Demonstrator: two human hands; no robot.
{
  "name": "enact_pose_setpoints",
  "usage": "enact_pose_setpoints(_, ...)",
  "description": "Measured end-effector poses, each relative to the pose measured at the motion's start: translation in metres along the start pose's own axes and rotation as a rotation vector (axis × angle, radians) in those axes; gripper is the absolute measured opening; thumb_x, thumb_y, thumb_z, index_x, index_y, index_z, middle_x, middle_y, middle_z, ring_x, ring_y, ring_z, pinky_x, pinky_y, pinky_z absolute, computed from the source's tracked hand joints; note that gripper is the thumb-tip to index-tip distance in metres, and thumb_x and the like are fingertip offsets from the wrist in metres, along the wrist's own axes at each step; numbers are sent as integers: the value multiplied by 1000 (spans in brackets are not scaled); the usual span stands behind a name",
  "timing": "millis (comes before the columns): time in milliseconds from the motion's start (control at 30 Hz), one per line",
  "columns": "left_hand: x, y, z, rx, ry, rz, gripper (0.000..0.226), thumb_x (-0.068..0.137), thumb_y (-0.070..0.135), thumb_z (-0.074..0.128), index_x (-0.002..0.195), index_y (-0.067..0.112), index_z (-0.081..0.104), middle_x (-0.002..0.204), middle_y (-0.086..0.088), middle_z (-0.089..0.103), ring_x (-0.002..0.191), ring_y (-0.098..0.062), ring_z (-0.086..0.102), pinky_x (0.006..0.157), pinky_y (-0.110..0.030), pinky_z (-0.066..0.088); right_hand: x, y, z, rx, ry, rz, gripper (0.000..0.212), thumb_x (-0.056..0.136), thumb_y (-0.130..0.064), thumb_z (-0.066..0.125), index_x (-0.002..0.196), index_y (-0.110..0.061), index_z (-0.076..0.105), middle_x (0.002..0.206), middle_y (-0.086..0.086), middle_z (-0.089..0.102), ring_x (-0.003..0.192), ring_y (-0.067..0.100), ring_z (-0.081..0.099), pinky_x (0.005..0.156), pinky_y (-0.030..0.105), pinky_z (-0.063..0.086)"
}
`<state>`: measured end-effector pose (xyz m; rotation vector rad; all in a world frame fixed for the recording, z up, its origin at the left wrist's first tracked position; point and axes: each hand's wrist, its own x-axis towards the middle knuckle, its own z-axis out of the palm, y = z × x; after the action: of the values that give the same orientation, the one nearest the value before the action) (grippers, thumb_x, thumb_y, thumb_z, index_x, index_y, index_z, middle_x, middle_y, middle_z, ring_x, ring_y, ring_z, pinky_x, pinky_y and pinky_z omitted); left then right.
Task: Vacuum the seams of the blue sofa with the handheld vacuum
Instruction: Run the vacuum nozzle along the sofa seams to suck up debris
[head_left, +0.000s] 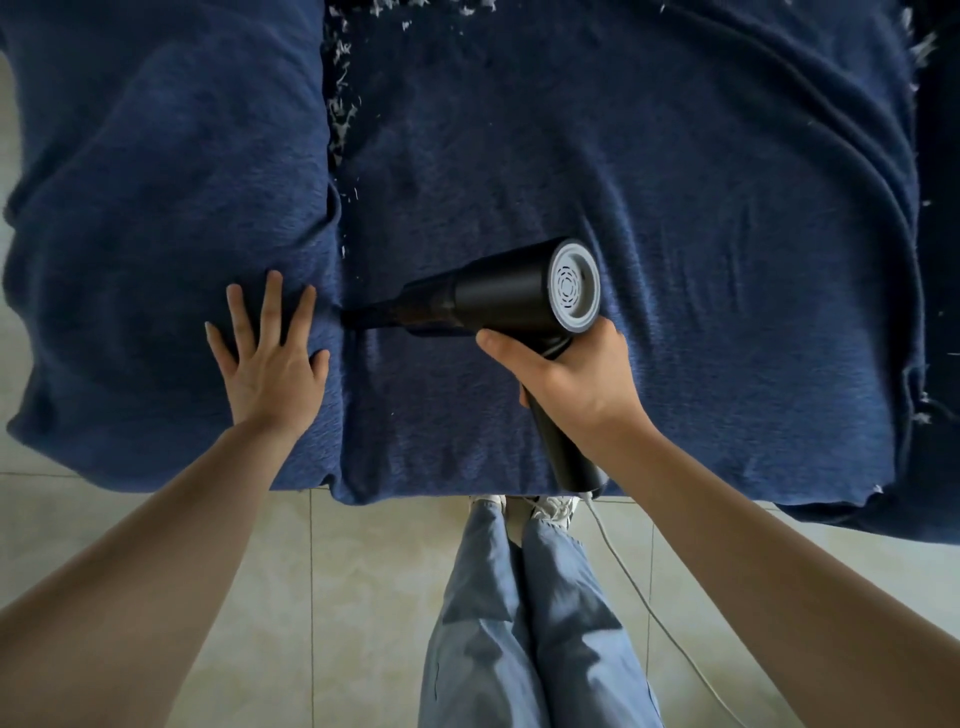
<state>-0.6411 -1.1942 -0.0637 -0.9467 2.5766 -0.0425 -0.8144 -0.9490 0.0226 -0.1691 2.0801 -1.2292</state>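
Observation:
The blue sofa (649, 182) fills the upper part of the view, seen from above. A seam (335, 171) runs between the left cushion and the middle one, with white scraps (340, 111) lying along its far stretch. My right hand (574, 382) grips the handle of the black handheld vacuum (498, 296), whose narrow nozzle points left and touches the seam. My left hand (267, 353) lies flat with fingers spread on the left cushion, pressing the fabric beside the nozzle.
More white scraps (922, 49) lie along the right seam and at the back edge. A white cord (639, 592) trails from the vacuum handle across the tiled floor (322, 597). My legs in light blue trousers (524, 623) stand against the sofa front.

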Motion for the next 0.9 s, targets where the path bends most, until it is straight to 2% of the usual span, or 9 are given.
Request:
enact_pose_setpoints(200, 2, 6, -5, 46, 0, -4, 72, 92, 34, 57, 154, 25, 20, 162, -2, -2, 146, -39, -9, 116, -61, -1, 20, -8, 0, 15, 15, -21, 41, 80, -43, 84, 53, -30, 56, 46, -17, 59, 63, 10, 65, 70, 29, 54)
enact_pose_setpoints(333, 11, 16, -9, 170, -22, 162, 73, 85, 25, 64, 150, 18, 32, 162, -1, 10, 148, -35, -5, 115, -59, -3, 37, -16, 1, 41, 46, -20, 38, 80, -43, 83, 56, -28, 58, 48, -13, 60, 63, 12, 66, 70, 32, 57)
enact_pose_setpoints(500, 29, 27, -9, 337, -129, 233, 63, 98, 43, 31, 155, 22, 13, 163, 2, 3, 147, -23, -18, 108, -51, -25, 48, -23, 7, 81, 84, -25, 32, 78, -43, 84, 61, -32, 59, 52, -14, 62, 65, 13, 67, 69, 30, 57)
enact_pose_setpoints(600, 30, 28, -4, 373, -154, 234, 66, 98, 49, 21, 155, 24, -1, 163, 4, 3, 146, -23, -22, 105, -53, -28, 52, -25, 6, 95, 94, -11, 29, 78, -44, 83, 64, -32, 61, 52, -16, 62, 65, 10, 67, 68, 25, 54)
enact_pose_setpoints(700, 28, 29, 1, 394, -142, 232, 67, 97, 53, 18, 155, 25, 0, 161, 9, 15, 147, -26, -20, 107, -57, -25, 54, -27, 5, 117, 105, 16, 31, 80, -43, 82, 62, -28, 62, 51, -15, 63, 63, 8, 66, 67, 20, 51)
enact_pose_setpoints(900, 31, 32, 1, 395, -130, 239, 66, 96, 55, 21, 154, 28, 9, 157, 9, 29, 148, -28, -14, 108, -58, -24, 57, -33, -4, 172, 71, 47, 36, 81, -35, 84, 57, -20, 62, 52, 1, 64, 47, 15, 64, 57, 26, 51)
